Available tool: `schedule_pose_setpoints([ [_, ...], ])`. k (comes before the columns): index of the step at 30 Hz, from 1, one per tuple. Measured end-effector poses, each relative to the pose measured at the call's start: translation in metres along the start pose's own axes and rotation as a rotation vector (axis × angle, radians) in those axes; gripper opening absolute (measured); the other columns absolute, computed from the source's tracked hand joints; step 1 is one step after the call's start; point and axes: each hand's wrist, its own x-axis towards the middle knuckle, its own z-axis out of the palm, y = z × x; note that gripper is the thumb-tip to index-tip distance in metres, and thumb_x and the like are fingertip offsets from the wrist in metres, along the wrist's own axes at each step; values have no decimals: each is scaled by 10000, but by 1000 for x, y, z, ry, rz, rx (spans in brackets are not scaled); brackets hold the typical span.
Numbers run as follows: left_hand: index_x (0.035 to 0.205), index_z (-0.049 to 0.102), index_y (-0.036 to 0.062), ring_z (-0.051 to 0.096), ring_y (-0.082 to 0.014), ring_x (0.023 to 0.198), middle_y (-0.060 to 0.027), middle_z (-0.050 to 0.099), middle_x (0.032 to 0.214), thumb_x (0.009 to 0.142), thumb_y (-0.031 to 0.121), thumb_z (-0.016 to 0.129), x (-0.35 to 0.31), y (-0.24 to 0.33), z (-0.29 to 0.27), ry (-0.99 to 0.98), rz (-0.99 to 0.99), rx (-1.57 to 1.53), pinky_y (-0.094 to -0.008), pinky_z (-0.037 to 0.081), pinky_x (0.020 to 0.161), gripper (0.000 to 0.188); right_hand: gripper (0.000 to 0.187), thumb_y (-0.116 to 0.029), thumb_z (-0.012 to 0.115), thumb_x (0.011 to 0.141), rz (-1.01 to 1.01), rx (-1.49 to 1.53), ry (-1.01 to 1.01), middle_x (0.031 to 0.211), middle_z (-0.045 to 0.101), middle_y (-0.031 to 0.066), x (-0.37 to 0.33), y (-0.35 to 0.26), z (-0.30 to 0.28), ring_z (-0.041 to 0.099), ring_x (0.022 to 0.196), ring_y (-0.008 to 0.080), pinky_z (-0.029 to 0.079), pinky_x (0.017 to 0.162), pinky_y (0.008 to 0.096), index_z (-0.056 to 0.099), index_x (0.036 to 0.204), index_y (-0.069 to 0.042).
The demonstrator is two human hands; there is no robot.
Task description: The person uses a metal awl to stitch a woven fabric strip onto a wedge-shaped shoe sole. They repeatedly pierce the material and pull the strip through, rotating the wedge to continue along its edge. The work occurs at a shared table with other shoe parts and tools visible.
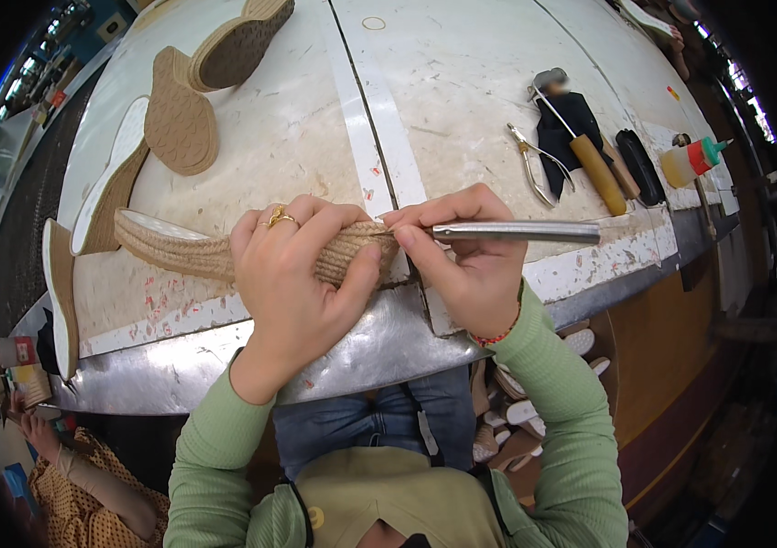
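Note:
A rope-wrapped wedge shoe sole (178,253) lies on its side near the table's front edge, its toe end pointing left. My left hand (290,265) is closed over its thick heel end, thumb pressed along the braided side. In my right hand (466,260) is a slim metal-handled knife (525,232), pinched between thumb and fingers. Its handle points right, and its tip meets the braid at the heel end, close to my left thumb. The exact contact at the tip is too small to make out.
More wedge soles (180,119) lie at the left and far left. On the right are nippers (535,164), a wooden-handled hammer (597,173), a black case (641,167) and a glue bottle (692,164). A metal strip (352,352) edges the table. Another person's arm (101,484) shows lower left.

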Motion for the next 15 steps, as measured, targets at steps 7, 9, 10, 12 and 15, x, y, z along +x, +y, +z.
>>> schedule_pose_setpoints([
  [7, 865, 677, 113, 577, -221, 749, -21, 622, 832, 729, 253, 700, -1, 0, -2, -12, -5, 6, -378, 333, 828, 197, 149, 53, 659, 836, 72, 130, 19, 919, 657, 100, 0, -1, -1, 643, 869, 112, 530, 769, 240, 548, 927, 11],
  [9, 866, 677, 113, 577, -222, 753, -21, 623, 831, 729, 253, 699, -1, 0, -1, -5, 1, 1, -378, 333, 826, 197, 162, 57, 660, 835, 33, 78, -1, 924, 660, 105, 0, 1, 0, 643, 870, 114, 531, 770, 241, 543, 937, 10],
  [10, 866, 677, 112, 577, -223, 755, -22, 623, 830, 729, 252, 699, -1, 0, -1, -3, 4, -1, -378, 333, 825, 197, 166, 58, 660, 835, 21, 60, -1, 927, 661, 107, 0, 1, 0, 643, 870, 114, 531, 770, 241, 541, 940, 10],
  [12, 866, 677, 114, 577, -224, 762, -22, 623, 830, 727, 251, 699, -1, 0, -1, -11, -4, -2, -377, 333, 825, 196, 174, 60, 660, 834, -4, 23, 0, 933, 665, 112, 0, 2, 1, 643, 871, 115, 530, 770, 242, 537, 946, 8],
  [15, 864, 676, 116, 576, -227, 771, -23, 623, 829, 724, 247, 699, 0, 0, -2, -14, -11, -4, -376, 334, 826, 194, 180, 55, 666, 831, 29, 131, 31, 932, 664, 107, 0, 2, 1, 641, 866, 110, 528, 764, 242, 535, 944, 5],
])
